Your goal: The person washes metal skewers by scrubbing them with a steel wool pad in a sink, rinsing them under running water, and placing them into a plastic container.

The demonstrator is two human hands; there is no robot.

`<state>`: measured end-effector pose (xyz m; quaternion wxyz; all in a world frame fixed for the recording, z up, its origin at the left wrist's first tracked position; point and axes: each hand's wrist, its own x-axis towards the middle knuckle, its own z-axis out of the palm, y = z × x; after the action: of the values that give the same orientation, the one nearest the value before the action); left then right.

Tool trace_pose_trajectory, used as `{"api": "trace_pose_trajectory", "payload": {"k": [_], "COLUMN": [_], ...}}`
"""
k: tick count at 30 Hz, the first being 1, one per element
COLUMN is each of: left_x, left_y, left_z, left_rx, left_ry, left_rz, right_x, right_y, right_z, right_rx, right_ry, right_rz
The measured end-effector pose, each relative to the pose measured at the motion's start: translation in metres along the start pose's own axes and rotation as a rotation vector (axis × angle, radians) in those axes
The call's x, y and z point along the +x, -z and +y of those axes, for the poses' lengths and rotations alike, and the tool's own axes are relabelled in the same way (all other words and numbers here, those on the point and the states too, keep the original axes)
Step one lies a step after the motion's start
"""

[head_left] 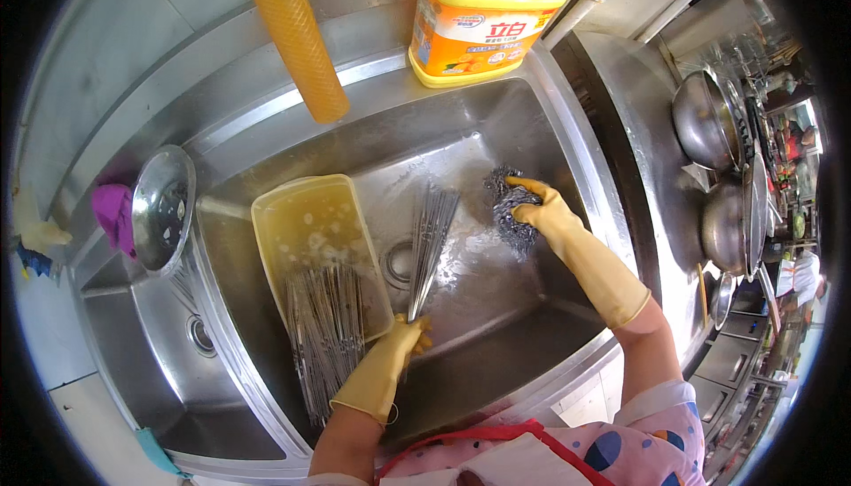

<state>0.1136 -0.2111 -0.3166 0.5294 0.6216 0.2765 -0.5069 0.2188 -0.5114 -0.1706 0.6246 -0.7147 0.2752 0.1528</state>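
Observation:
My left hand (396, 349), in a yellow rubber glove, grips one end of a bundle of metal skewers (431, 240). The bundle fans out away from me above the sink floor, beside the drain (399, 264). In my right hand (546, 212), gloved the same way, is a steel wool scourer (513, 213), held near the right wall of the sink and apart from the skewers. Left of the bundle is a translucent plastic tub (312, 187) of cloudy yellowish liquid. Many more skewers (326, 326) lean in it, their near ends sticking out over its rim.
A yellow detergent jug (492, 21) stands on the sink's back ledge. An orange hose (296, 41) hangs over the sink's back edge. At left, a metal bowl (163, 210) and a purple cloth (114, 217) sit by the second basin (159, 326). Metal pans (708, 120) line the right counter.

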Motion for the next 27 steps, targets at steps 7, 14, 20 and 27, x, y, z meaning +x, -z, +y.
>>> {"api": "trace_pose_trajectory", "payload": {"k": [7,14,20,27], "left_x": [-0.043,-0.036,-0.034,-0.043], "left_y": [-0.025,-0.033,-0.049,-0.047], "left_z": [0.048,0.061,0.051,0.055], "left_rx": [-0.355,-0.282,-0.362,-0.337], "left_ry": [-0.107,-0.024,-0.042,-0.074], "left_rz": [-0.177,-0.108,-0.051,-0.080], "right_x": [-0.019,-0.031,-0.057,-0.056], "right_y": [0.002,-0.041,-0.068,-0.071], "right_z": [0.100,0.104,0.057,0.069], "right_rx": [0.578,0.109,-0.619,-0.767], "right_ry": [-0.493,-0.410,-0.266,0.050], "right_rz": [-0.807,-0.368,-0.326,-0.458]}}
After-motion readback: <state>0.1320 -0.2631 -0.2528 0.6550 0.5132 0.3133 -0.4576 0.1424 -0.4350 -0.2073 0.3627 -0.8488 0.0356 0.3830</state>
